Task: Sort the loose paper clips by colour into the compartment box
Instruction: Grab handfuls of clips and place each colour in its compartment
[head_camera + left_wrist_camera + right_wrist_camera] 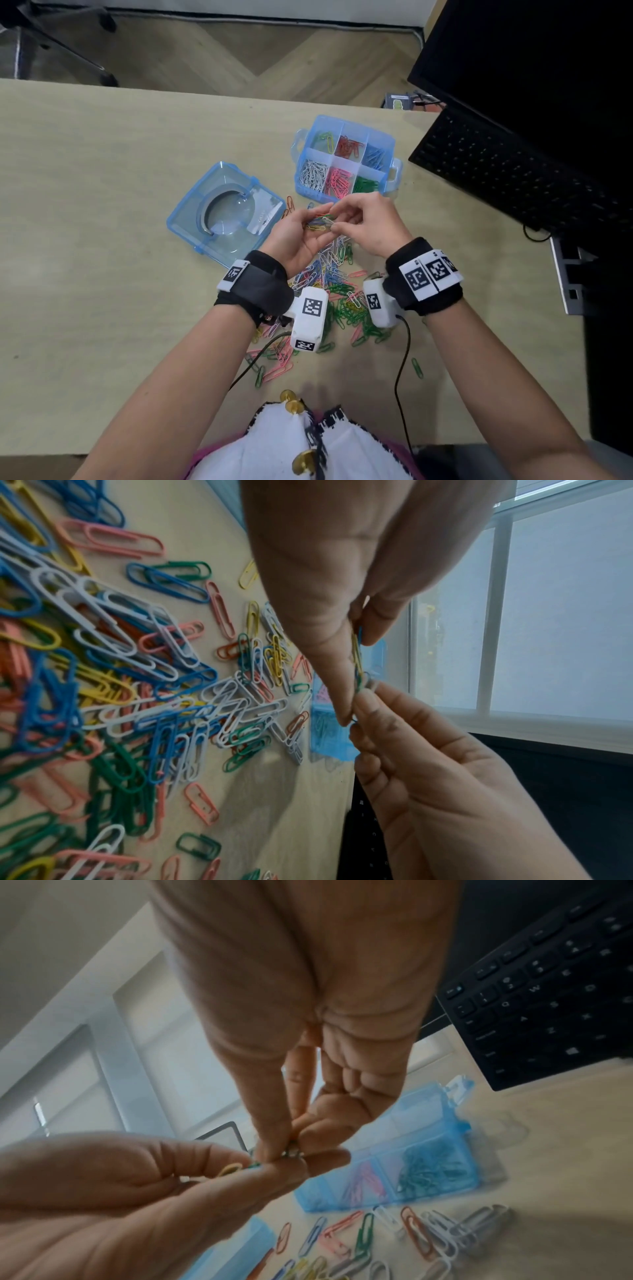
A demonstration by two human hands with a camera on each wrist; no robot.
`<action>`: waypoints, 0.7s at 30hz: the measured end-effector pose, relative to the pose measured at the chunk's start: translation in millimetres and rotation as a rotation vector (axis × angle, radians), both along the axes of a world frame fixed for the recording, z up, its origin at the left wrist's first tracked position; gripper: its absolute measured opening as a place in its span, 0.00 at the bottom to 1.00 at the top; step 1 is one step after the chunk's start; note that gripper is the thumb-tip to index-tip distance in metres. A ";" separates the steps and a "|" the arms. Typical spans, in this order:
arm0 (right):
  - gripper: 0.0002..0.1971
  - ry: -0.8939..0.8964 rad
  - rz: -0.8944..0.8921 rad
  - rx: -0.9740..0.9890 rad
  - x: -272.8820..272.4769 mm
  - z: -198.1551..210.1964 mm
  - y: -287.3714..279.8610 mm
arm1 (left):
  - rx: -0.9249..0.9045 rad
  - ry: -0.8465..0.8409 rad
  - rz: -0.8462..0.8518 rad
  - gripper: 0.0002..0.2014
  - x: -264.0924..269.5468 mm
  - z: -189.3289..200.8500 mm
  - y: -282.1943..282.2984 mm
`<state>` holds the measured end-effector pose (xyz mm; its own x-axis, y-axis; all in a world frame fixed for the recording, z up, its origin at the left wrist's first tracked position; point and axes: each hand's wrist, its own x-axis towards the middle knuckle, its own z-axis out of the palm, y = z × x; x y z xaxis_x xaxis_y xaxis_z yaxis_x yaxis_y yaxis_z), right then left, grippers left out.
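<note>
Small bunch of mixed-colour paper clips held above the loose clip pile, just short of the compartment box. Left hand fingers curl round the bunch; right hand fingers pinch one clip at its end. Blue lid lies left of the box on the tabletop.
</note>
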<state>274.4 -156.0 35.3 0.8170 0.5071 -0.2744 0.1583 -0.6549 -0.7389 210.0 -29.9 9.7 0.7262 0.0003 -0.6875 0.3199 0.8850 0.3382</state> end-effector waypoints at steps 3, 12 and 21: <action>0.10 0.063 -0.024 0.107 3.2 4.7 -3.2 | -0.012 -0.024 -0.014 0.16 -1.0 2.2 1.6; 0.10 -0.201 0.078 -0.106 -0.8 4.8 1.8 | 0.047 -0.058 -0.060 0.14 -0.2 5.7 -0.1; 0.05 0.150 -0.128 0.183 13.1 -6.6 -11.9 | 0.038 -0.054 -0.064 0.15 -0.4 5.0 7.5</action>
